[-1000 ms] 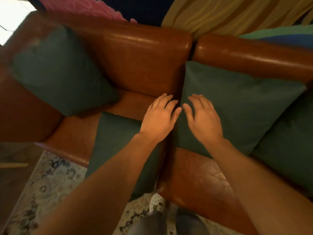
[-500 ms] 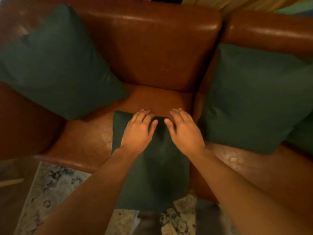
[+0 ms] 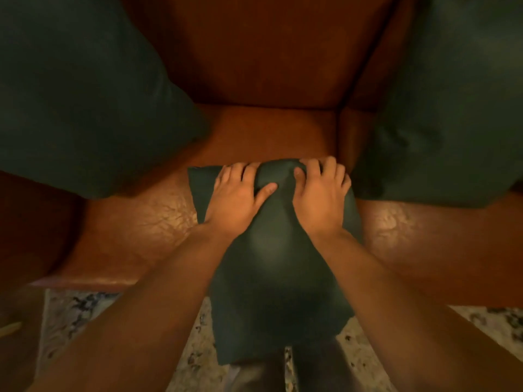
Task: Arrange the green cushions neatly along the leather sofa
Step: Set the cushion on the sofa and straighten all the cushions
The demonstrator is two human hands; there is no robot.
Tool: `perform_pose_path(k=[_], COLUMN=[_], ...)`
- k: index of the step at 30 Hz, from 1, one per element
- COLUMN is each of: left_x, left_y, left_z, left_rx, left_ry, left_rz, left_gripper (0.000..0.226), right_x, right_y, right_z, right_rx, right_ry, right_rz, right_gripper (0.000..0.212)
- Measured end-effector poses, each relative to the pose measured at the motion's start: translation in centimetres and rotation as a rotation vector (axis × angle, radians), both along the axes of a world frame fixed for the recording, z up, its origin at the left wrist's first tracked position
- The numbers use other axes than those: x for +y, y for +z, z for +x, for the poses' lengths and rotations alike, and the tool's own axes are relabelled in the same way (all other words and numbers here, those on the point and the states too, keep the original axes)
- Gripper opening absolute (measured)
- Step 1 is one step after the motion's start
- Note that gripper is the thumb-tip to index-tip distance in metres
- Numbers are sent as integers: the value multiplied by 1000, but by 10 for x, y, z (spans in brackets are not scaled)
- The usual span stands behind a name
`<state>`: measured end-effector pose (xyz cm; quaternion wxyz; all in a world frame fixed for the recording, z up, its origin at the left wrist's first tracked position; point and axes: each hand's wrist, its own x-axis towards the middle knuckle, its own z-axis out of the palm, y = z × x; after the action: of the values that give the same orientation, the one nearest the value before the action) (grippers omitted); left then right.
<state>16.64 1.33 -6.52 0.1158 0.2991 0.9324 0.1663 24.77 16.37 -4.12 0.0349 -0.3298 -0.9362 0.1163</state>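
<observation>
While the sofa [image 3: 268,131] supports it, both hands [image 3: 236,198] [image 3: 319,199] grip the middle cushion [image 3: 271,256].

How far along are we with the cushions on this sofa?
Done, apparently: the left cushion and right cushion lean against the sofa back. In hand: the left hand and right hand grip the far edge of the middle cushion, which hangs over the seat's front edge. Left: stand it in the bare gap between the other two.

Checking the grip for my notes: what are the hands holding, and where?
Both the left hand and right hand grip the middle green cushion at its far edge.
</observation>
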Motion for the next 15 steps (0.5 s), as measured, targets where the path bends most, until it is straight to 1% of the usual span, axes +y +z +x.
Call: perform_pose_path(k=[5,7,9,11,12,13,15], left_x=[0,3,10,18,22,24,27], left_y=[2,8,14,16,15,13,5], left_z=[-4,-12,-26,-38,-41,-40,-36], left_rx=[70,121,144,105,53,-11,-102], left_ry=[158,161,134,109,98,97,108], left_rz=[56,107,118,72,48,30,-1], left_gripper=[58,56,56,58,58,59,59], right_x=[1,1,6,16,21,25,28], right_y=[9,16,21,19,19,20,27], right_z=[-26,-34,-42,-49,-51,-53,-52], right_rx=[143,215,266,265,247,217,124], right_ry=[43,12,-43,-70,-70,-59,9], right_rz=[-39,-59,-82,-133,-156,-155,-47], right_gripper=[26,28,30,28,27,31,47])
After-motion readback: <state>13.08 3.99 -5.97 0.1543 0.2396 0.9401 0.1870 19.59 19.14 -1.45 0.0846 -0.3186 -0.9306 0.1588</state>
